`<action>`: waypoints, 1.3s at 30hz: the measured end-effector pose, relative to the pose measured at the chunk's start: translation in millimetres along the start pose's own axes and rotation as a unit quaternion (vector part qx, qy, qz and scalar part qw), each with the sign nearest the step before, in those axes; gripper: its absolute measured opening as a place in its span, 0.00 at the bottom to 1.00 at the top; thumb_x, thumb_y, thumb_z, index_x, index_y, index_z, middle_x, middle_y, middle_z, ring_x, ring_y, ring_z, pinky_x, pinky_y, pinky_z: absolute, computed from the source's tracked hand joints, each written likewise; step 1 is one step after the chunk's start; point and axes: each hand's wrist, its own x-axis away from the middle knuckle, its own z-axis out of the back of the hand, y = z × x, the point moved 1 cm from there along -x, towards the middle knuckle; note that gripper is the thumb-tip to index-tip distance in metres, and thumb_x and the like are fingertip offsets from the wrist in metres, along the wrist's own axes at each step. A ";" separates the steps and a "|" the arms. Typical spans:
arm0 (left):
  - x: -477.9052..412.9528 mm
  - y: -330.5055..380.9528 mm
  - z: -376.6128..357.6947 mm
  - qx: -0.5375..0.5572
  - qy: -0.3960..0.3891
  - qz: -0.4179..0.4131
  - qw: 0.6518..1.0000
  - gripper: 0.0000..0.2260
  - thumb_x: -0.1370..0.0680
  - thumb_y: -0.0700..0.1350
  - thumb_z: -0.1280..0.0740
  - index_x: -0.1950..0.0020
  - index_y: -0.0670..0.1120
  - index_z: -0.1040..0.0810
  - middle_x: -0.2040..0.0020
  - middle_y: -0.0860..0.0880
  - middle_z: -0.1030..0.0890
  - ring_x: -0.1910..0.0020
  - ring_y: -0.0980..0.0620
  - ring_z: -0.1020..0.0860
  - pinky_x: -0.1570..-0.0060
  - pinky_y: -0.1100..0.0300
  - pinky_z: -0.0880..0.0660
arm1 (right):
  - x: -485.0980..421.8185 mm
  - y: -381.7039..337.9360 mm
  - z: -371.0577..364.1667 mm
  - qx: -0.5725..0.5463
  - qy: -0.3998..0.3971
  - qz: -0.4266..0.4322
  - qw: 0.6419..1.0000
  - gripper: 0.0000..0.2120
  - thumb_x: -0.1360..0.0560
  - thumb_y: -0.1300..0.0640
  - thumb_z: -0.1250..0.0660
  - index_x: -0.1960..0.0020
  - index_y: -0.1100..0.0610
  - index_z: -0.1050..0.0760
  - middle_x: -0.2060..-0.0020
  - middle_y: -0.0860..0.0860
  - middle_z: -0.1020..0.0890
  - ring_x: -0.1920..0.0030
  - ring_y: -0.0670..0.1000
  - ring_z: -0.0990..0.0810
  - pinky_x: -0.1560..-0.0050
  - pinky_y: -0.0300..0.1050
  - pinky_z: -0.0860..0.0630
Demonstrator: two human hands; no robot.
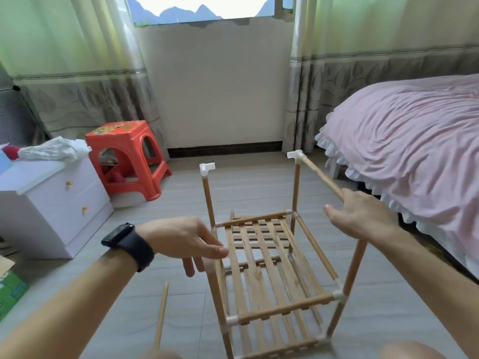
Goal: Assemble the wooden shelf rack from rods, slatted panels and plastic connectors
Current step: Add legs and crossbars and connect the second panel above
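Half-built rack (pixel 264 257) stood on the floor (pixel 181 203) between the hands: right hand (pixel 363 216) gripped the near end of a top rod (pixel 321 177) plugged into the far-right white connector (pixel 295 154), left hand (pixel 186 242) slack-fingered, grasping nothing, at the near-left upright (pixel 216 294); loose rod (pixel 162 314) lay to the left.

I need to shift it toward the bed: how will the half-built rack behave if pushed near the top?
Likely wobbly: the rack has just one top rod, on the right. Its thin wood suggests it is light and may tip rather than slide. The white connectors look push-fit, so joints might pop.
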 end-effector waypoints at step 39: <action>-4.3 -84.6 -21.0 0.246 0.368 -0.023 0.897 0.13 0.30 0.54 0.37 0.53 0.52 0.16 0.60 0.49 0.19 0.61 0.50 0.21 0.59 0.57 0.27 | 91.2 1.8 -20.6 -0.213 -0.112 0.169 0.956 0.17 0.22 0.56 0.37 0.37 0.40 0.26 0.45 0.46 0.24 0.47 0.48 0.25 0.48 0.46 0.33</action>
